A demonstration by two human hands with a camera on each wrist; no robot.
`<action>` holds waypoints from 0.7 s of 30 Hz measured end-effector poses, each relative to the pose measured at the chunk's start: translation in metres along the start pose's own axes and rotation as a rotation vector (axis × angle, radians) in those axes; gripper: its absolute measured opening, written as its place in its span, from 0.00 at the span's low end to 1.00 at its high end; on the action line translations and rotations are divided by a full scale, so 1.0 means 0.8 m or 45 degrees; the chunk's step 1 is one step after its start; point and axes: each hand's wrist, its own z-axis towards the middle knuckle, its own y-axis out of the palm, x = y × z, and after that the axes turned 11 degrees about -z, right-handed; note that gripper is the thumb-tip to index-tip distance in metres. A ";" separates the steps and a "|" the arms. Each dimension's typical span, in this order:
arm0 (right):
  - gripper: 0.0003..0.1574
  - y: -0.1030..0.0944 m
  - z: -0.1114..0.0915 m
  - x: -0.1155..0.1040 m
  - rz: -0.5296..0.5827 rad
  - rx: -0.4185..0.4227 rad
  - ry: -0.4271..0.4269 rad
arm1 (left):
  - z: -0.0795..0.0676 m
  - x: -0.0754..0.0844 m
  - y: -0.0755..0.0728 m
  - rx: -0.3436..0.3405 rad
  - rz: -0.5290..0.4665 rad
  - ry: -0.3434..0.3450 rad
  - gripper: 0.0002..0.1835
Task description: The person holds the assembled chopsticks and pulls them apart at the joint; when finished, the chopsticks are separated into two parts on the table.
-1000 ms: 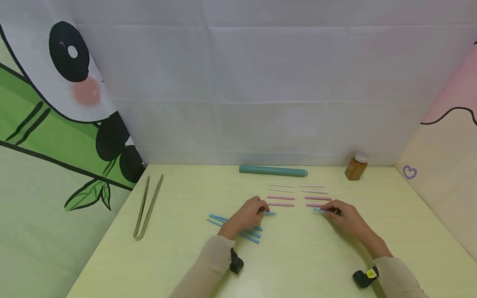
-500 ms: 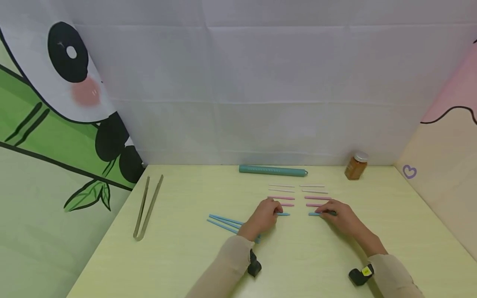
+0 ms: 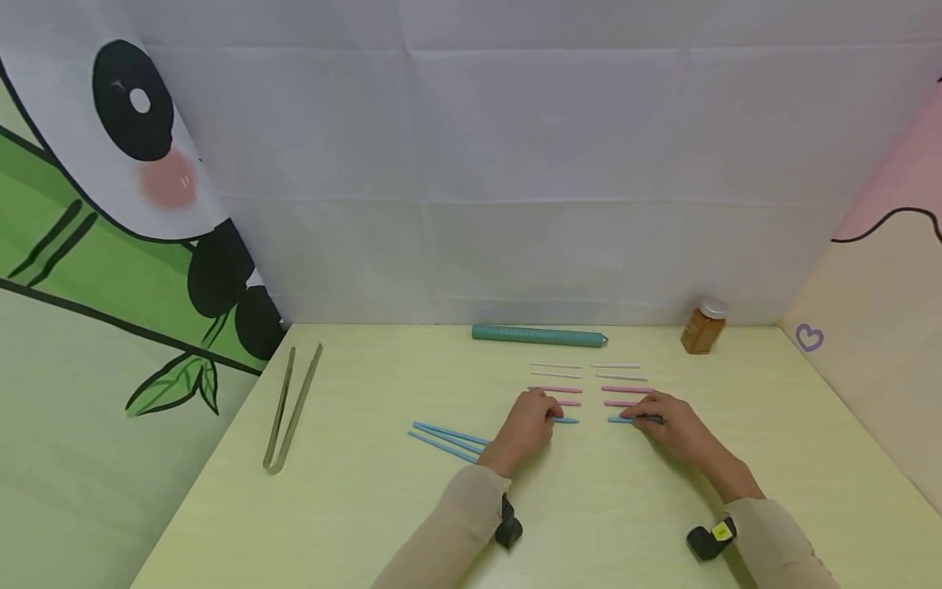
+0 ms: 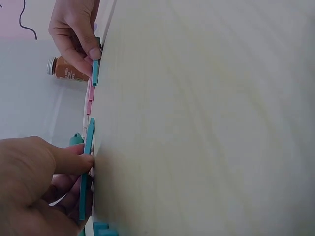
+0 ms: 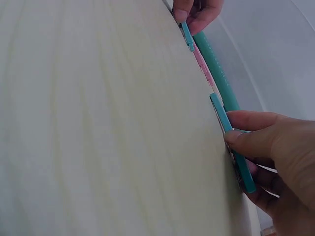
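Observation:
My left hand pinches a thin blue stick between thumb and fingers, its narrowed tip pointing right toward the other hand. Across a short gap, my right hand pinches a second blue stick, held nearly level and close over the table. Just beyond the hands lie two columns of sticks, with pink sticks nearer and thinner white sticks farther back. More loose blue sticks lie at a slant to the left, partly hidden by my left wrist.
A teal tube lies along the back of the table. At the back right stands a small brown jar with a silver lid. Metal tongs lie at the left. A white cloth wall rises behind.
My left hand has moved right with its blue stick, level with the other stick. My right hand has shifted slightly left, and its stick has come down in line below the pink ones.

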 end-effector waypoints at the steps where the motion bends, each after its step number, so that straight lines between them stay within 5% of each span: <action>1: 0.12 0.000 0.000 0.000 -0.002 0.001 0.005 | 0.000 0.000 0.000 0.003 -0.004 -0.005 0.11; 14: 0.13 -0.002 -0.002 -0.006 -0.053 -0.039 0.058 | -0.002 0.000 0.002 0.025 -0.046 -0.024 0.10; 21: 0.17 -0.005 0.004 -0.028 -0.134 0.018 -0.003 | -0.012 -0.003 -0.029 0.047 -0.099 -0.070 0.08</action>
